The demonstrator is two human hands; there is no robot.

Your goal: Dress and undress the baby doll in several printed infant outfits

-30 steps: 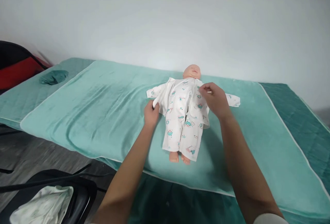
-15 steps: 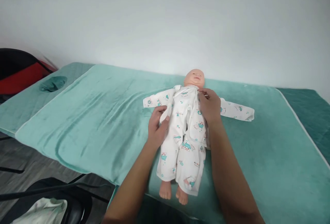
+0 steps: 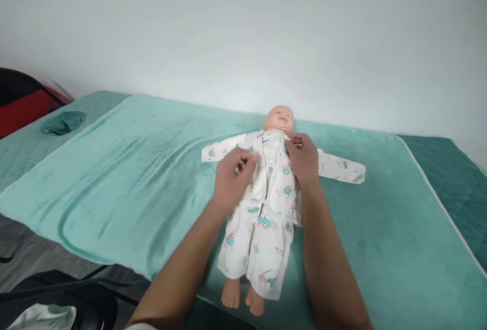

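A baby doll lies on its back, with its bare feet toward me. It wears white printed trousers and a matching long-sleeved jacket, its front panels nearly meeting down the middle. My left hand is over the panel on the left, thumb and fingers curled together; whether cloth is between them cannot be made out. At the upper chest just below the neck, my right hand pinches the jacket's edge on the right side. Both sleeves stretch out sideways.
A green velvety cover spreads over the bed, which has a round face hole at the left. Behind it rises a white wall. A black seat with pale cloth on it stands lower left, near a red and black item.
My left hand has moved up and inward, and the left jacket panel now lies across the chest. My right hand stays near the collar. The view has shifted slightly.
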